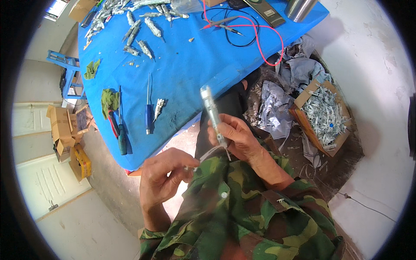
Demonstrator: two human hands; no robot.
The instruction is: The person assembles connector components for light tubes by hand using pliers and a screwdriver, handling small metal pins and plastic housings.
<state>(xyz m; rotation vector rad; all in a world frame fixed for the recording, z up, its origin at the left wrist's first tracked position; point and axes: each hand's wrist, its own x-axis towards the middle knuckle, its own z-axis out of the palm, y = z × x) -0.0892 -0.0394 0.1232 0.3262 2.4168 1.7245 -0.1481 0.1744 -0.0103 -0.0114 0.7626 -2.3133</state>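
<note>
Holding the slim tubular part (211, 109) near the blue table (186, 60) in the curled grip of the right hand (238, 138), best kept steady, with the thin pale strand (211, 152), apparently pinched between nearly closed fingertips of the left hand (162, 174), best guided without kinking.

The blue cloth-covered surface (186, 69) carries slender grey-white pieces (153, 27), a blue-handled screwdriver (149, 119), a green-handled screwdriver (122, 141), red-and-black test leads (230, 30) and a green cloth (107, 101).
</note>
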